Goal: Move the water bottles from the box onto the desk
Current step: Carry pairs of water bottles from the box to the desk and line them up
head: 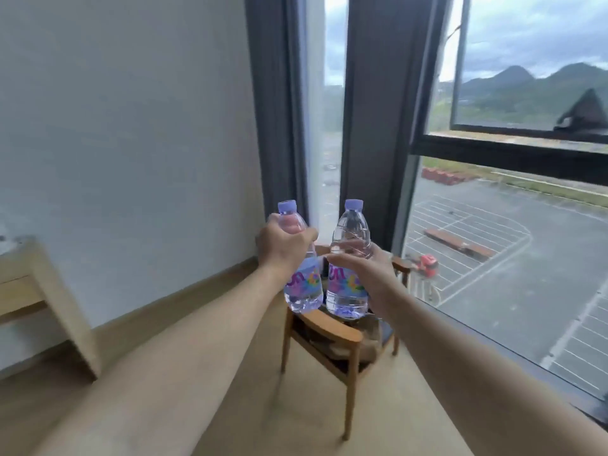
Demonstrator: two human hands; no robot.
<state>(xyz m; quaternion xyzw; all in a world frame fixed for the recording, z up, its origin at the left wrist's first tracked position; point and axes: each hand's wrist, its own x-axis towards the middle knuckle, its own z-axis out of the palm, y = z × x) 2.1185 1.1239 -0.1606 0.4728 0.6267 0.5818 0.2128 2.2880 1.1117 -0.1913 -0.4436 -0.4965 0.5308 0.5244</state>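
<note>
- Fingers of the left hand (279, 245) are curled round the shoulder of the left bottle (301, 258), just below its cap; the grip is from above and the bottle hangs slightly tilted.
- Fingers of the right hand (365, 274) wrap the waist of the right bottle (348, 258) from the side; it stands close to upright.
- Both bottles are held in the air, near each other, above the wooden chair (329, 327). Neither is on the desk (29, 274), which shows at the left edge, well apart.
- The box cannot be made out with certainty; something lies on the chair seat, mostly hidden.
- Judgement: the carry to the desk is in hand. It would go best with both bottles kept vertical, swung left together, and set base-down without knocking one another.
- Materials: clear ribbed plastic, lilac caps, glossy printed labels, water inside. Smooth walls may slip; the neck grip looks the less secure.
- Surroundings: pale wall, grey curtain (273, 93), large window (513, 199).
</note>
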